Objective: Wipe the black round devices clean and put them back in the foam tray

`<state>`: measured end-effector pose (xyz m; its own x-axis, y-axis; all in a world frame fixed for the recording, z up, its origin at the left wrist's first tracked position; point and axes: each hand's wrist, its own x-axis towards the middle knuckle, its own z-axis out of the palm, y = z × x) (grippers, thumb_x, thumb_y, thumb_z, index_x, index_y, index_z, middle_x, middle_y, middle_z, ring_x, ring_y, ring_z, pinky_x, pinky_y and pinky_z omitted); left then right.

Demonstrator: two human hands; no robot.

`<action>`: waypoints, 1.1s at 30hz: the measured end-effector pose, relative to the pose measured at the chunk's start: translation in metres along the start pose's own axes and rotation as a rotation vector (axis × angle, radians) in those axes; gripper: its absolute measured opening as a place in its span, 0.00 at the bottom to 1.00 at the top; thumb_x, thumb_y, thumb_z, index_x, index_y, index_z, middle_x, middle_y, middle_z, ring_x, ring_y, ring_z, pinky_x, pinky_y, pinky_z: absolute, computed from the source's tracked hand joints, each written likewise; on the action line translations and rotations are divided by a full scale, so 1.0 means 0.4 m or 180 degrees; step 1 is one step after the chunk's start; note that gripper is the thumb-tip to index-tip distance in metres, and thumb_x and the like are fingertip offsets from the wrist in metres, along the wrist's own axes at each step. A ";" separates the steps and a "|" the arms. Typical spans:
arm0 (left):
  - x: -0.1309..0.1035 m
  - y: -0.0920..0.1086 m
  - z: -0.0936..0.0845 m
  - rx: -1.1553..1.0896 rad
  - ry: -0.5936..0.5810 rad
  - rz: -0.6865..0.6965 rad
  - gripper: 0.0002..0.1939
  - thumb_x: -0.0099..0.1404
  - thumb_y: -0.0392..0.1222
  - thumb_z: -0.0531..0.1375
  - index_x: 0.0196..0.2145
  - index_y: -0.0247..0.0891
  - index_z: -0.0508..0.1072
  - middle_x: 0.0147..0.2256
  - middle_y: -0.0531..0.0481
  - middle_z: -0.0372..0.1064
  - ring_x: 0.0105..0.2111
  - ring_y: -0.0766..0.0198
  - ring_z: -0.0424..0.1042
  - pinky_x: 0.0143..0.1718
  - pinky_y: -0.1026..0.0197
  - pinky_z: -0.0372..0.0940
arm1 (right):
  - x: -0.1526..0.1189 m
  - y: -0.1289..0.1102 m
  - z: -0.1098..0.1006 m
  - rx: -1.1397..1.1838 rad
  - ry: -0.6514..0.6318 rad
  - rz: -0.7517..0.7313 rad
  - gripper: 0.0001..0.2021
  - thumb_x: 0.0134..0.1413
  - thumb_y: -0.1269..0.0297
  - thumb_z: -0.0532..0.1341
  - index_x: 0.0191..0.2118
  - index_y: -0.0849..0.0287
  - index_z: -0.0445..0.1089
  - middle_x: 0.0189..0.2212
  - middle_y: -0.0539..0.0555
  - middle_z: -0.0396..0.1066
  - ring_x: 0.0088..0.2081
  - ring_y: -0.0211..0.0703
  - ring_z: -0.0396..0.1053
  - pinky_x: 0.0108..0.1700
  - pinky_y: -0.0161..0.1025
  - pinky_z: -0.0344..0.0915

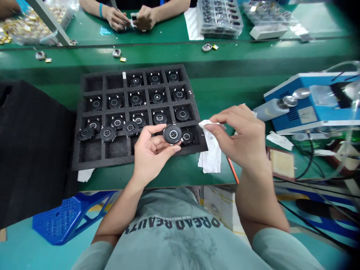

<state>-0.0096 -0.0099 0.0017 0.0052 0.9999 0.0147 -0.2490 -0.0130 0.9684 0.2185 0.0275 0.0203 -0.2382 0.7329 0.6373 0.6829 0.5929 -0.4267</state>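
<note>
My left hand grips a round black smartwatch body by its edge, its sensor side facing up. It is held over the near right part of a black foam tray. Pinched between the thumb and fingers of my right hand is a white wipe, a little to the right of the watch body and apart from it. Several similar watch bodies sit in the tray's compartments, and a few, such as one watch body, rest across the dividers in front.
Another white cloth lies under my right hand, beside an orange stick. On the right stand a bottle with a metal top and a blue machine. A black foam stack rises at left. Across the bench, a co-worker's hands handle a small part.
</note>
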 end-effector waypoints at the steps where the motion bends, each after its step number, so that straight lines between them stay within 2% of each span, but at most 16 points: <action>1: 0.000 0.000 -0.001 0.0018 -0.0007 -0.0009 0.29 0.53 0.36 0.76 0.47 0.41 0.67 0.37 0.51 0.83 0.38 0.54 0.86 0.45 0.55 0.81 | 0.000 -0.003 0.001 0.0029 0.0006 0.0018 0.05 0.65 0.65 0.66 0.36 0.51 0.73 0.31 0.51 0.76 0.35 0.47 0.70 0.39 0.48 0.63; 7: 0.000 0.003 -0.004 0.0050 -0.0038 0.0013 0.28 0.54 0.35 0.76 0.48 0.41 0.67 0.38 0.52 0.83 0.39 0.55 0.86 0.47 0.54 0.81 | -0.001 -0.011 0.011 0.0092 0.0033 0.0025 0.05 0.65 0.66 0.66 0.36 0.51 0.72 0.31 0.50 0.76 0.34 0.46 0.70 0.38 0.46 0.63; 16: 0.003 0.006 -0.002 -0.0011 -0.0079 0.0106 0.27 0.55 0.31 0.75 0.47 0.42 0.68 0.38 0.52 0.84 0.39 0.57 0.86 0.44 0.60 0.81 | -0.011 -0.011 0.021 0.0101 0.0135 0.0043 0.04 0.64 0.66 0.66 0.36 0.52 0.72 0.32 0.50 0.75 0.34 0.45 0.70 0.39 0.46 0.63; 20: 0.004 0.006 -0.002 -0.0048 -0.0090 0.0140 0.27 0.55 0.30 0.74 0.47 0.42 0.68 0.38 0.53 0.84 0.38 0.59 0.86 0.44 0.62 0.80 | -0.010 -0.045 0.029 0.0225 0.0280 0.0308 0.04 0.64 0.65 0.66 0.36 0.52 0.72 0.30 0.49 0.74 0.32 0.43 0.69 0.38 0.45 0.64; 27: 0.004 -0.003 -0.001 0.0103 -0.0008 0.0256 0.28 0.54 0.33 0.76 0.47 0.42 0.67 0.38 0.53 0.84 0.36 0.61 0.85 0.40 0.62 0.80 | -0.025 -0.150 0.091 0.0827 0.0235 0.0988 0.05 0.63 0.65 0.65 0.35 0.54 0.71 0.29 0.48 0.75 0.30 0.40 0.69 0.34 0.41 0.64; 33: -0.004 -0.015 0.010 0.0273 0.0061 0.0243 0.29 0.53 0.39 0.77 0.45 0.42 0.65 0.38 0.52 0.83 0.37 0.59 0.85 0.42 0.58 0.80 | 0.009 -0.158 0.146 0.0640 0.0504 0.1004 0.05 0.63 0.67 0.63 0.34 0.54 0.71 0.30 0.50 0.76 0.32 0.42 0.70 0.37 0.43 0.65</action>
<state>-0.0041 -0.0117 -0.0031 -0.0292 0.9959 0.0852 -0.1642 -0.0889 0.9824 0.1343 0.0122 0.0119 0.0816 0.8382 0.5393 0.5531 0.4120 -0.7241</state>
